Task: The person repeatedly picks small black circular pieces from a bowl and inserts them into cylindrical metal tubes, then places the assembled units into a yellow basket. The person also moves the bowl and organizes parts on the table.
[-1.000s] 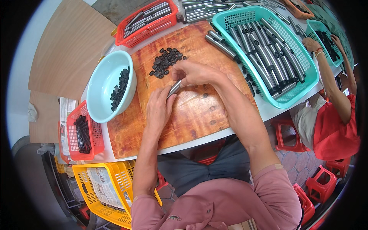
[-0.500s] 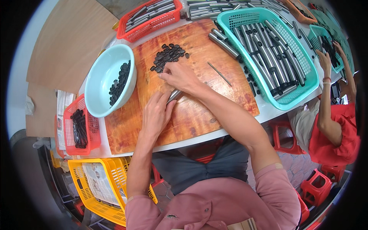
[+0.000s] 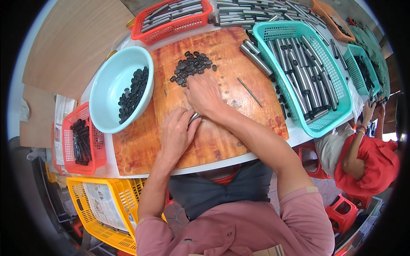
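One metal tube (image 3: 194, 117) pinched by left grip (image 3: 176, 128); right grip (image 3: 204, 94) at black pieces (image 3: 193, 65), closure unclear.

A workshop for small-parts handwork, as shown by like components kept in quantity. The white desk (image 3: 112, 165) carries a stained wooden board (image 3: 230, 51) at the centre; metal tubes (image 3: 256, 13) lie massed at 1 o'clock, and more fill a turquoise perforated basket (image 3: 326, 123) at 2 o'clock. Small black pieces (image 3: 192, 66) form a heap towards 12 o'clock, with similar ones in a pale blue basin (image 3: 106, 85) at 10 o'clock. A yellow plastic crate (image 3: 115, 187) sits between 7 and 8 o'clock. A second person in red (image 3: 365, 166) works near 3 o'clock; red plastic stools (image 3: 349, 217) stand at 4 o'clock.
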The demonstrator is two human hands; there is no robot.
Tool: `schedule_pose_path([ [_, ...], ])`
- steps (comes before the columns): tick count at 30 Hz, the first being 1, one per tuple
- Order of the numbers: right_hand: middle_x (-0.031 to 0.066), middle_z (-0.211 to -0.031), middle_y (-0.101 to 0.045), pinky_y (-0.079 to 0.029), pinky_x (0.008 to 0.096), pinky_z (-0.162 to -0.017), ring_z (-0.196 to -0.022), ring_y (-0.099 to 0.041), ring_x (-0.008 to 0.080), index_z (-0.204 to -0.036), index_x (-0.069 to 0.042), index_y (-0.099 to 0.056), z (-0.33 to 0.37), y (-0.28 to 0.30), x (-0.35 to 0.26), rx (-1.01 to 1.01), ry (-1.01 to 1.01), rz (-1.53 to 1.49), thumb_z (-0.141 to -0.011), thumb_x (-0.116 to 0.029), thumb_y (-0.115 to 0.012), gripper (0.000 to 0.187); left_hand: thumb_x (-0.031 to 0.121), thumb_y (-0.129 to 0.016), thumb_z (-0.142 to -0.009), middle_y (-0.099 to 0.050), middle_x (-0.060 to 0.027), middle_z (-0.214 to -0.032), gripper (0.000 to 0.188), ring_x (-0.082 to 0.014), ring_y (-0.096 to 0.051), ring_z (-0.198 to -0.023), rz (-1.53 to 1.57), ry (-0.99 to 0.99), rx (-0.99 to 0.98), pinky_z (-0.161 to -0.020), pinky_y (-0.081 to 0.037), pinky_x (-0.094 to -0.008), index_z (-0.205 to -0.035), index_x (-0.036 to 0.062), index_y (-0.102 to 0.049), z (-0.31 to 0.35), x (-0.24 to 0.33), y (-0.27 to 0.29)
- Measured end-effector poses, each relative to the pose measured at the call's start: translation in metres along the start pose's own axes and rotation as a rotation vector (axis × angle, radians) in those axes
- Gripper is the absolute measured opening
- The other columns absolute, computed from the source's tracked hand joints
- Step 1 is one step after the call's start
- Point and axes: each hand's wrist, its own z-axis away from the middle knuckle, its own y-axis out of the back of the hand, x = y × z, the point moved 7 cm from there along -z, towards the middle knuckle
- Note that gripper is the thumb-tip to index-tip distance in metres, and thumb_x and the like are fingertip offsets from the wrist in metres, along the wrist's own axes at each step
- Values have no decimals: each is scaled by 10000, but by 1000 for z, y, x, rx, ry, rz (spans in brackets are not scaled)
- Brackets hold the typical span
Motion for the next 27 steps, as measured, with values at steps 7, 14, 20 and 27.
schedule_pose_path([
  [7, 171, -904, -639, -438, 500, -825, -895, -624, 374, -907, -27, -591, 5, -2, 1, 24, 18, -1, -878, -164, -674, 162, 122, -772, -828, -567, -138, -851, 243, -339, -598, -797, 65, 41, -14, -716, -486, -437, -1018, 6, -673, 1, -5, -7],
  [14, 156, -842, -655, -439, 451, -815, -869, -623, 352, -865, -48, -623, 1, 3, -3, 86, 32, -37, -864, -189, -686, 155, 173, -776, -824, -567, -122, -848, 233, -331, -595, -816, 2, 0, -2, -726, -477, -439, -976, 33, -669, 1, -3, -3],
  [20, 119, -796, -639, -423, 419, -788, -821, -602, 309, -885, -63, -637, -7, 26, 18, 300, -54, -410, -947, -206, -653, 157, 202, -723, -911, -650, -90, -871, 331, -273, -649, -811, 149, 88, 11, -719, -507, -382, -1179, 19, -662, -2, -25, -2],
  [27, 124, -851, -646, -446, 428, -785, -841, -599, 309, -932, -48, -646, -8, 3, 9, 192, 1, -324, -965, -234, -640, 189, 302, -523, -1067, -663, -27, -846, 346, -82, -597, -655, 1324, 1011, 129, -604, -498, -233, -1243, 20, -621, 61, -34, -5],
])
